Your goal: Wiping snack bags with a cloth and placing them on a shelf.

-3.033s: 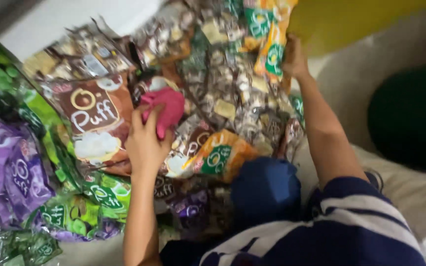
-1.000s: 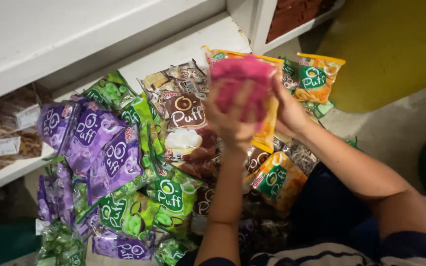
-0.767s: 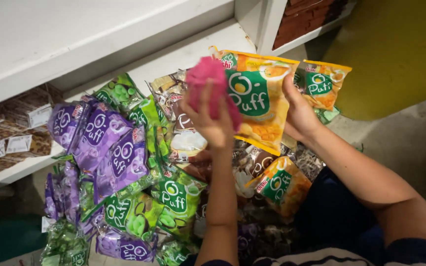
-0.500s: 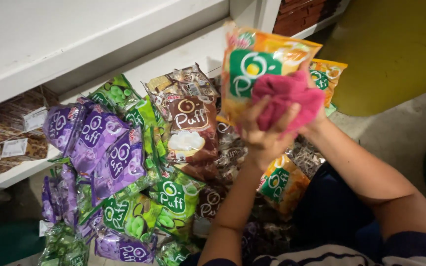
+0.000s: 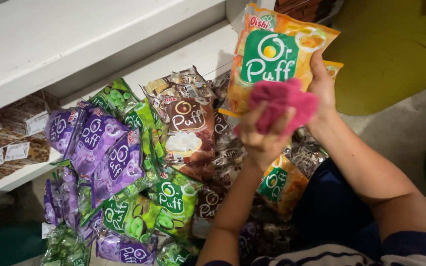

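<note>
Right hand (image 5: pixel 323 91) gripping glossy orange plastic snack bag (image 5: pixel 277 59), raised above heap of purple, green, brown snack packets (image 5: pixel 139 167). Left hand (image 5: pixel 265 138) clutching crumpled pink cloth (image 5: pixel 284 103), pressing against bag's lower front. White shelf (image 5: pixel 99 44) behind.

Scene is lit evenly from above, moderately bright. Glare is seen on the glossy purple packets (image 5: pixel 99 148) and the orange packet (image 5: pixel 277 54). Deep shadow is found under the white shelf (image 5: pixel 75 44), along its lower edge and at the bottom left corner. The pink cloth (image 5: pixel 282 106) is slightly motion-blurred. Frame edges are soft, mild wide-angle stretch noted.
</note>
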